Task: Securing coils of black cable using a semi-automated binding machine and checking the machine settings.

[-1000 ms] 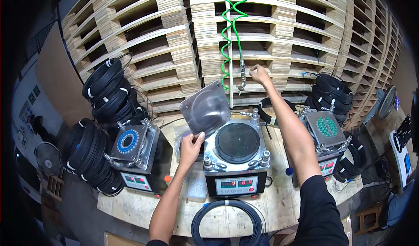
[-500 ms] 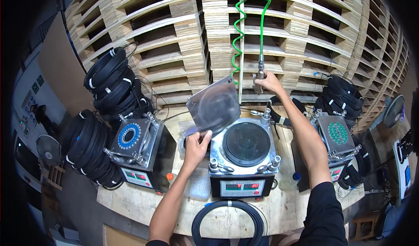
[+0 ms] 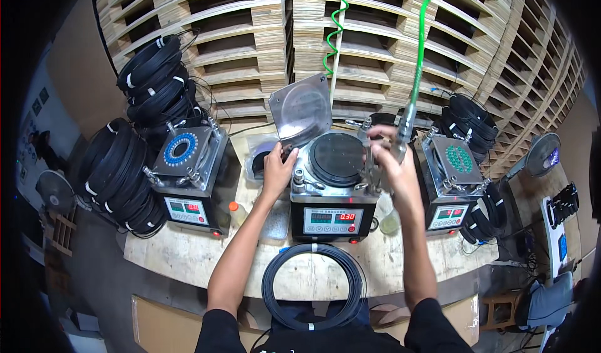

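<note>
My left hand [image 3: 279,173] is closed on the lower edge of a square metal plate [image 3: 302,110], which stands tilted beside the middle machine. A faint round mark shows on its face. The middle machine [image 3: 335,193] has a metal top with clamp bolts at its corners and a round black disc [image 3: 338,158]. My right hand [image 3: 394,165], blurred by motion, grips a metal air blow gun [image 3: 404,131] over the disc's right edge. From the gun a green hose [image 3: 421,59] runs upward. A coil of black cable [image 3: 270,284] lies in front of the machine.
Similar machines stand at left [image 3: 195,187] and right [image 3: 444,193], topped with rings of blue and green pieces. Stacks of black cable coils [image 3: 116,184] flank the table. A bottle with an orange cap [image 3: 235,211] stands left of centre. Wooden pallets [image 3: 388,46] rise behind.
My right hand has brought the blow gun down and nearer, from behind the machine to above its right edge. The plate in my left hand now stands more upright. The whole view has shifted.
</note>
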### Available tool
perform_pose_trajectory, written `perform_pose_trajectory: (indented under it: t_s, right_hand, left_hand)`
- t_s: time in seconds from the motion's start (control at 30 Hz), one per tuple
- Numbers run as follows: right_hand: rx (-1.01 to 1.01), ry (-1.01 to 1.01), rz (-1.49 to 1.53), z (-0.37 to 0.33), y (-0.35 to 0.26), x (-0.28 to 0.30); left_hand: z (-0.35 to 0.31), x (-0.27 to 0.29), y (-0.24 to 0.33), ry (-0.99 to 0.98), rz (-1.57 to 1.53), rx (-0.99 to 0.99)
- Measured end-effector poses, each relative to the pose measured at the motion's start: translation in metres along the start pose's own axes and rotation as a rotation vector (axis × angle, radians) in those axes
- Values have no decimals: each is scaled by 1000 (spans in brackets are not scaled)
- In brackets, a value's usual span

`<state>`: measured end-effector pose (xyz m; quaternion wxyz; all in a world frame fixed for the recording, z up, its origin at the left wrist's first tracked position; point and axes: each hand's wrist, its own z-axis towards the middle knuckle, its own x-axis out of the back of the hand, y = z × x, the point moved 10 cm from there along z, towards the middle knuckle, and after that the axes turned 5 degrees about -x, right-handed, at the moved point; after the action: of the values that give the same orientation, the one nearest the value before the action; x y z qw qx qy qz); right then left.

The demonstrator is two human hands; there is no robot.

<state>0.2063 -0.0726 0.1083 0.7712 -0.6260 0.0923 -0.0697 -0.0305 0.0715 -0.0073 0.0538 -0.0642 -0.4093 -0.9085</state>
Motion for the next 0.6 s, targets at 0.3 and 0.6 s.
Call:
perform_pose_trajectory:
  t_s: [0.3,0.6]
  right_hand:
    - [189,164,110,-49,0,6]
    - [131,87,39,-48,-5,27]
  left_hand:
    - [20,12,17,-99,79,27]
    - [21,7,15,-113,92,-13]
